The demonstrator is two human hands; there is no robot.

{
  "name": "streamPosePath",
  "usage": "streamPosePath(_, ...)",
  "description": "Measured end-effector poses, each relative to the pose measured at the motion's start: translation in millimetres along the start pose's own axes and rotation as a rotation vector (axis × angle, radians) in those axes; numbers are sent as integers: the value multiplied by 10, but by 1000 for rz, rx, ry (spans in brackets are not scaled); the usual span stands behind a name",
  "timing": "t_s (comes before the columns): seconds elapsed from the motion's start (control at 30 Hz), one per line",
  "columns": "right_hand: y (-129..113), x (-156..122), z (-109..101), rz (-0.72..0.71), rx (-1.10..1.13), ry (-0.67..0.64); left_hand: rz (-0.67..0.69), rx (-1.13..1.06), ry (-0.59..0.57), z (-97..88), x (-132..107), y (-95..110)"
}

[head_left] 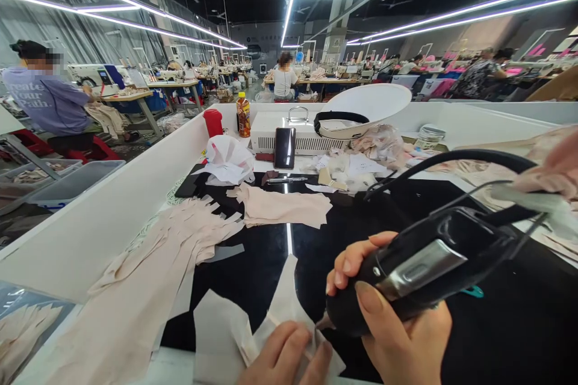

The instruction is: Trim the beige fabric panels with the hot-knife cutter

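My right hand [397,325] is wrapped round a black corded handheld tool [433,258] with a silver plate on its side. The tool's narrow tip points down at a pale fabric piece [282,301] on the glossy black work surface [506,337]. With bent fingers, my left hand [289,355] grips that piece right beside the tip; its thumb is hidden. Another pale cut piece [217,325] lies against it on the left. Behind are a small stack of beige fabric pieces [284,204] and, further left, a long pile of beige strips [149,264].
A blurred hand [560,162] shows at the right edge near the cord; whose it is, I cannot tell. A phone [284,147] leans on a white box [266,126]. A bottle [243,114], a red container [212,123] and plastic bags stand behind. White walls edge the table.
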State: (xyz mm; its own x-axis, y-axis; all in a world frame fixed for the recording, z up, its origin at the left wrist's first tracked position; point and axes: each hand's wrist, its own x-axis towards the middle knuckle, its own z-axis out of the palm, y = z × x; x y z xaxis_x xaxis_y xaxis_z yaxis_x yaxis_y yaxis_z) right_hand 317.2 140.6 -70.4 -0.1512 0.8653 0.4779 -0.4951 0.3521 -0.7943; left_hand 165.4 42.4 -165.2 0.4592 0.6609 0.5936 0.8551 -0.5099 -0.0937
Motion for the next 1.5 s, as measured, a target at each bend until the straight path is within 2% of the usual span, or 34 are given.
streamPosePath(0.1, -6, -2, -3, -3, 0, -10, 14, -92, -14, -134, 145, -100)
streamPosePath(0.13, -4, -3, -1, -5, -1, -8, 2, -135, 32, -183, 218, -158)
streamPosePath(0.2, 4, -4, 7, -12, -4, -5, 42, -205, -35, -262, 351, -284)
streamPosePath(0.27, 14, -8, 13, -13, -11, -2, 23, -300, -146, -304, 420, -400)
streamPosePath(0.33, 23, -16, 14, -18, -26, 1, -16, -367, -237, -310, 416, -488)
streamPosePath(0.43, 38, -30, 11, -21, -46, 9, -22, -392, -299, -292, 345, -567)
streamPosePath(1.0, 50, -61, -1, -2, -54, 19, 78, -315, -311, -361, 322, -635)
streamPosePath(1.5, 33, -22, -15, -26, -103, -1, 198, -135, -138, -286, 284, -626)
